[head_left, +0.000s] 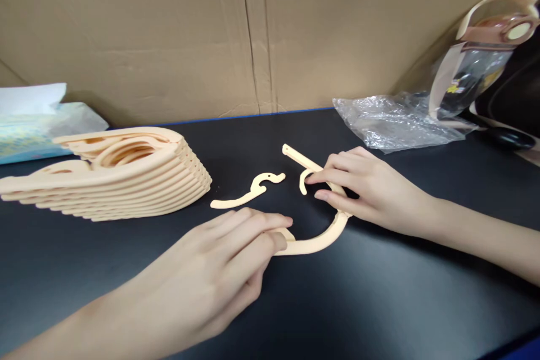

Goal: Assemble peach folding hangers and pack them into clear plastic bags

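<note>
curved piece bridges left hand and right hand, touching both.

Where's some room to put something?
One bare patch of tabletop lies right of the left hand, nearer than the right hand; another behind the loose piece, between the stack and plastic bag. It's crowded around the held curved frame and bottle.

Crumpled clear plastic lies beside 1 strapped bottle, with 1 tissue pack far left.
</note>
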`<state>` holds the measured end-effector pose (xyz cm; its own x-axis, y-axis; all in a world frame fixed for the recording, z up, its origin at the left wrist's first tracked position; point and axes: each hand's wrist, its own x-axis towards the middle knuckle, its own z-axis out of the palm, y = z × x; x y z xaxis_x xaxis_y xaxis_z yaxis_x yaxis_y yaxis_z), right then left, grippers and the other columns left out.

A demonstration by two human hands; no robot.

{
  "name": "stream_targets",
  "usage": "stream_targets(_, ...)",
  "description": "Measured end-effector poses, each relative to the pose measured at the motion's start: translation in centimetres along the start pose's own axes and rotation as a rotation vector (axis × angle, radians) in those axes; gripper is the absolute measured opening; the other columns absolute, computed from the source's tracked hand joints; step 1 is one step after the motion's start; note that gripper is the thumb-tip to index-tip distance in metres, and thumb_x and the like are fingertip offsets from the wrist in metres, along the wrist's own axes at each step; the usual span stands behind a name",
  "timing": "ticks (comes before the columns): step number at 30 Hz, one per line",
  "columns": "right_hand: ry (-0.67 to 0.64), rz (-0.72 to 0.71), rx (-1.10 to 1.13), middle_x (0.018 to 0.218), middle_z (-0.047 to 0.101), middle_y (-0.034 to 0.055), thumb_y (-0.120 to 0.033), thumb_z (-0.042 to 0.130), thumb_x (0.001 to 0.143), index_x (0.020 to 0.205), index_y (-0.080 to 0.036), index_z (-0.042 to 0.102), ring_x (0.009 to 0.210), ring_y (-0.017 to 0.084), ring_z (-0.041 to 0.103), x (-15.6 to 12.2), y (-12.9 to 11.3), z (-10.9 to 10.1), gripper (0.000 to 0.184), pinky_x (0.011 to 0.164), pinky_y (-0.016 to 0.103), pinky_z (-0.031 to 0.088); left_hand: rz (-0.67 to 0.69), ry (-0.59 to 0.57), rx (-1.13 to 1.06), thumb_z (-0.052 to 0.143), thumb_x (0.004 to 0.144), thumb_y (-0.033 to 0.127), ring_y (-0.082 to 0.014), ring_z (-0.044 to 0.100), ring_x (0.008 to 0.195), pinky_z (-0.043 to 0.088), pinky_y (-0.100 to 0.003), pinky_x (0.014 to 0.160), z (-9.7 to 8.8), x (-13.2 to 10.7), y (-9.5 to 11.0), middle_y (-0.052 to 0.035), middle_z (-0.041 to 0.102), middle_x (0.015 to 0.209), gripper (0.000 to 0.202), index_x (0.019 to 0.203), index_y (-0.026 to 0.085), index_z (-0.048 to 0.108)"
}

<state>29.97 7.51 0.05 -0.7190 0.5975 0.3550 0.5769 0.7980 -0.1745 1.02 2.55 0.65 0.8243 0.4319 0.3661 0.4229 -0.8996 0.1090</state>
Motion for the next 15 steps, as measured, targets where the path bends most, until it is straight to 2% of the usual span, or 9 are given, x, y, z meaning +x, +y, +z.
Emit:
stream_targets(3,-0.027,-0.072,0.010,0.090,0.065,0.0028,-0.027,0.054,0.107,0.119,-0.014,0.072,0.082,0.019,0.062,0.0,-0.4,-0.2,0.025,0.084,0.035,0.040,-0.032,0.011,0.003,0.041,0.108,0.009,-0.0118,0.058,0.127,0.038,-0.020,0.112,0.2,-0.4,-0.2,-0.0038,0.068,0.130,0.023,0.118,0.019,0.059)
stream_targets(8,-0.084,-0.166,0.003,0.091,0.066,0.0049,-0.028,0.048,0.109,0.124,-0.015,0.071,0.083,0.020,0.061,-0.1,-0.9,-0.4,0.030,0.085,0.036,0.041,-0.084,0.019,0.026,0.041,0.107,0.006,-0.0166,0.050,0.135,0.036,-0.029,0.114,0.5,-0.7,-0.1,-0.0043,0.061,0.140,0.030,0.125,0.021,0.059)
stream_targets(10,-0.093,-0.186,0.000,0.092,0.068,0.0057,-0.027,0.046,0.109,0.125,-0.015,0.070,0.084,0.020,0.061,-0.1,-1.0,-0.4,0.031,0.088,0.036,0.041,-0.095,0.041,0.058,0.043,0.106,0.004,-0.0187,0.054,0.127,0.041,-0.031,0.106,0.4,-0.6,-0.1,-0.0048,0.063,0.134,0.032,0.125,0.021,0.061)
stream_targets(12,-0.080,-0.206,0.003,0.094,0.069,0.0064,-0.028,0.045,0.110,0.126,-0.015,0.069,0.085,0.020,0.062,-0.2,-1.1,-0.4,0.032,0.089,0.036,0.040,-0.108,0.057,0.085,0.044,0.105,0.003,-0.0190,0.059,0.110,0.046,-0.032,0.094,0.4,-0.5,0.0,-0.0039,0.067,0.121,0.032,0.123,0.021,0.062)
stream_targets(15,-0.075,-0.228,0.005,0.093,0.070,0.0062,-0.031,0.044,0.111,0.125,-0.014,0.069,0.085,0.019,0.062,-0.1,-1.2,-0.4,0.033,0.087,0.037,0.040,-0.117,0.051,0.079,0.044,0.105,0.006,-0.0190,0.059,0.094,0.046,-0.033,0.084,0.3,-0.3,0.0,-0.0028,0.068,0.110,0.031,0.125,0.022,0.063)
